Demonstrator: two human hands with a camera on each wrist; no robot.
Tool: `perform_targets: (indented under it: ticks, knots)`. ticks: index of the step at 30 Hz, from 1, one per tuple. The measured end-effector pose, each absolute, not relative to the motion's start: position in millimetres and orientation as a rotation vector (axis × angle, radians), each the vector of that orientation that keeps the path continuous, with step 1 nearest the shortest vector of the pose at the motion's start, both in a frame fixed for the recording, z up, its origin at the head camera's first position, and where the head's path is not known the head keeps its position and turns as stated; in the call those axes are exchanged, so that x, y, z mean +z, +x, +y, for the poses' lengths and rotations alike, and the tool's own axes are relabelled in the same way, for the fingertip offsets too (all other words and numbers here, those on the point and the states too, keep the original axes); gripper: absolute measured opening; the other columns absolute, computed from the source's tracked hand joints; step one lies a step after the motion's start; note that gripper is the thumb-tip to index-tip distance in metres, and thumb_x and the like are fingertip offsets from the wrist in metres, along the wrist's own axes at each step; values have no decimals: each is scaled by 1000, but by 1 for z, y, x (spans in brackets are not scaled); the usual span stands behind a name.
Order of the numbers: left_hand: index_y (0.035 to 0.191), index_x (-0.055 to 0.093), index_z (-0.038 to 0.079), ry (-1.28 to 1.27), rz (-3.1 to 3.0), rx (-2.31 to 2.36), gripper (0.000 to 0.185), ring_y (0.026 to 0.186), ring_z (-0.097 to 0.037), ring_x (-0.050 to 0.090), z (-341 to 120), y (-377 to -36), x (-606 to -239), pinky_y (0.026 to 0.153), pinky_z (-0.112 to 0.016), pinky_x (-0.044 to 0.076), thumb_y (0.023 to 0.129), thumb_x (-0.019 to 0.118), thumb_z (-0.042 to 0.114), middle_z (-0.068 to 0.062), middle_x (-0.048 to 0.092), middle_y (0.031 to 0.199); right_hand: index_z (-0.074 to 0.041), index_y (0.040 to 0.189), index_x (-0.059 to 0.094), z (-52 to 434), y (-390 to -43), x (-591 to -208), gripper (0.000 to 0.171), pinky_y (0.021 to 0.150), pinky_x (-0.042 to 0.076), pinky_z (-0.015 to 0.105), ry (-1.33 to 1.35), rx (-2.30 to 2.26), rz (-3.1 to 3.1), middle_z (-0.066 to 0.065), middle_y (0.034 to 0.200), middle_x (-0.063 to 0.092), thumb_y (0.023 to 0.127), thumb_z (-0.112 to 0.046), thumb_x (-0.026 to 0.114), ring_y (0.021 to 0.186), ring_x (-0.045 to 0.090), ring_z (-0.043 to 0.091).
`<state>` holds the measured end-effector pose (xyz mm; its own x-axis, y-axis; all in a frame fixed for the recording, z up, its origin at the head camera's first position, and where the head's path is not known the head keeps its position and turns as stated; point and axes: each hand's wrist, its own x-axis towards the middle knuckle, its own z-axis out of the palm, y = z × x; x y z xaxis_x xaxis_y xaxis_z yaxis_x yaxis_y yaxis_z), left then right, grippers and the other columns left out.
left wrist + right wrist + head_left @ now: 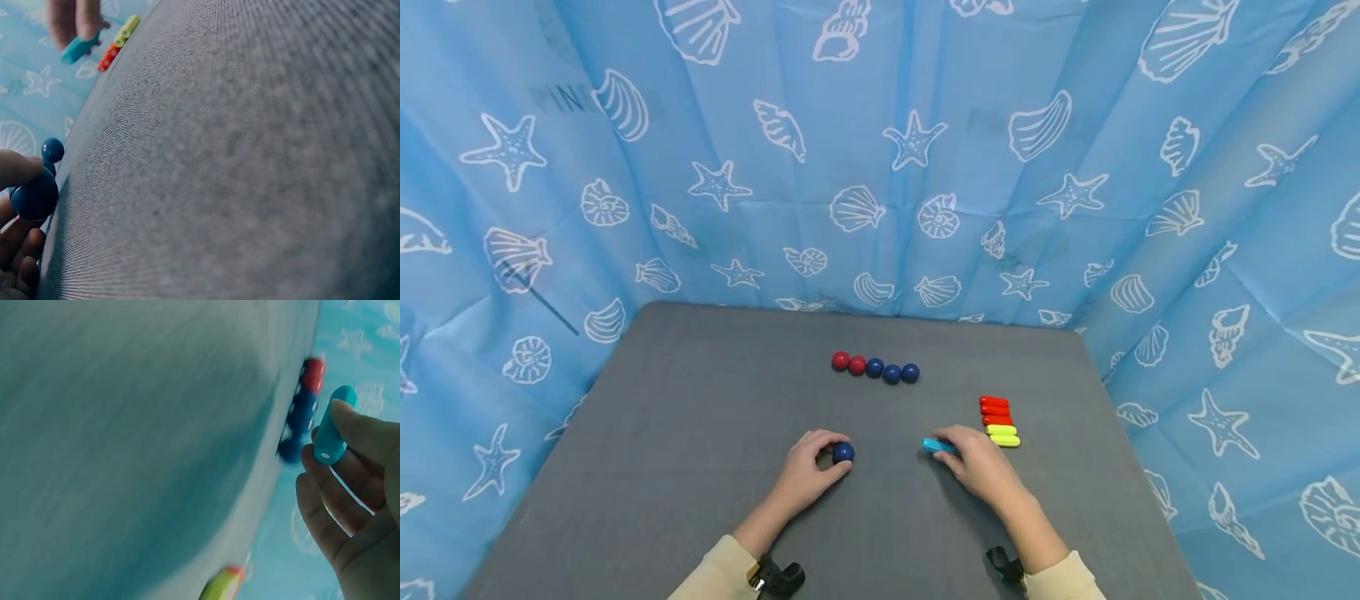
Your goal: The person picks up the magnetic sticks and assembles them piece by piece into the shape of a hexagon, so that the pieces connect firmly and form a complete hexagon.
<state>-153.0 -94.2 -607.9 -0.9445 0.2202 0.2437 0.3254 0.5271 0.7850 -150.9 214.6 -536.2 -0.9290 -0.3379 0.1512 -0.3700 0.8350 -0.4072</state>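
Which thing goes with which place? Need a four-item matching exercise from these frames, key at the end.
Things
1. Glossy dark-blue single ball
2. Row of five red and dark-blue balls
3. Light-blue rounded stick
4. Group of red and yellow rounded sticks

Places
A. Toward the far edge of the grey table
B. Side by side on the table, just beyond the right hand
C. Between the thumb and fingers of the left hand
D. Between the thumb and fingers of the right hand

Pairs: 1-C, 2-A, 3-D, 4-B
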Motion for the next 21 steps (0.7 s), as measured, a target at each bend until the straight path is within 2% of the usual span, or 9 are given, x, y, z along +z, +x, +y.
perform_targets:
  ticks: [10, 21]
  knots:
    - [112, 72, 23, -461, -2635, -1349, 30, 87, -7, 55, -91, -154, -606, 76, -29, 48, 84, 83, 25, 10, 67, 101, -14, 107, 75, 158, -163, -539, 20, 88, 55, 42, 778, 652, -2909, 1, 106, 74, 88, -22, 79, 99, 69, 19]
    - [112, 72, 24, -441, -2686, -1381, 30, 88, -6, 54, -90, -153, -605, 79, -29, 48, 84, 83, 29, 14, 66, 103, -14, 108, 76, 138, -164, -547, 19, 85, 56, 38, 899, 586, -2921, -1, 104, 74, 90, -21, 77, 97, 69, 16]
